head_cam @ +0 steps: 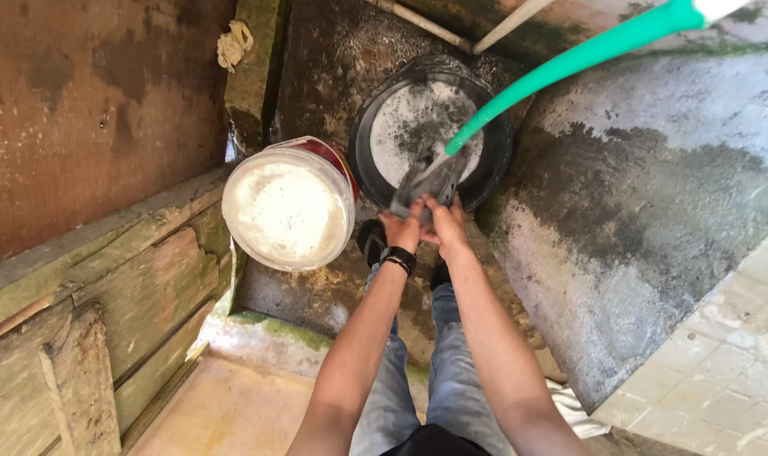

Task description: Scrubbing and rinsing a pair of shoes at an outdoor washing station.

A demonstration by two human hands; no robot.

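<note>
My left hand point(403, 230) and my right hand point(445, 225) meet at the near rim of the black basin point(495, 173), side by side and touching. Both hands have their fingers closed around a dark grey cloth item point(424, 182), which is wet and bunched; its exact kind cannot be told. The item's long axis runs from my hands up and away over the basin rim, with its far end pointing toward the basin's centre and its near end clamped in my fingers. A green hose point(569, 63) enters from the upper right of the basin and slopes down to the left, its outlet pointing at the item's far end, just above the sudsy water in the basin. A black wristband point(398, 257) sits on my left wrist, on the near side of the basin. A white bucket point(287, 207) filled with pale foamy liquid stands just left of the basin, close beside its rim. My legs in blue jeans point(451, 371) are below the basin, on the stained concrete floor point(654, 219).
</note>
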